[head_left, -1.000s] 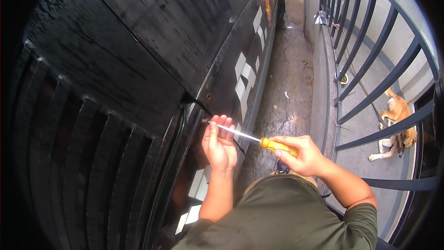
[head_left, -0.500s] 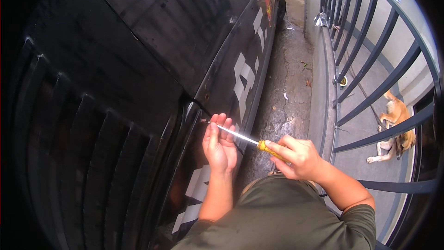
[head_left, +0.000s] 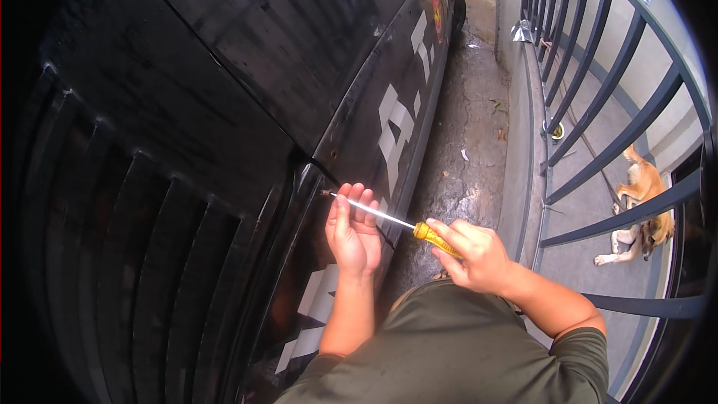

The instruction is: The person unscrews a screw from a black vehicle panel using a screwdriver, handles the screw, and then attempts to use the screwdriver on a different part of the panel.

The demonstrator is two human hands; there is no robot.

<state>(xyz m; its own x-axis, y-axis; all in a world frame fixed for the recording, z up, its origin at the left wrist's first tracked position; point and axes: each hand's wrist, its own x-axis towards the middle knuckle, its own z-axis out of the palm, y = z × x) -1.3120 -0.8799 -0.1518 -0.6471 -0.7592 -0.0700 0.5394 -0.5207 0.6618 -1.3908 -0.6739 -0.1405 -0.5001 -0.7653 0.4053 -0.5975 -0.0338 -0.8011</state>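
I look out through the left one of two fisheye cameras worn on my head, aimed steeply down over the front of my green shirt [head_left: 464,352], with my left hand [head_left: 354,236] and right hand [head_left: 475,254] within arm's reach, just below the middle of the view. My forearms [head_left: 348,318] rise from the lower edge, and the view tips forward along the wet pavement [head_left: 464,127], wide enough to take in the black vehicle [head_left: 224,105] on my left and the railing [head_left: 636,215] curving on my right, near the darkened rim.
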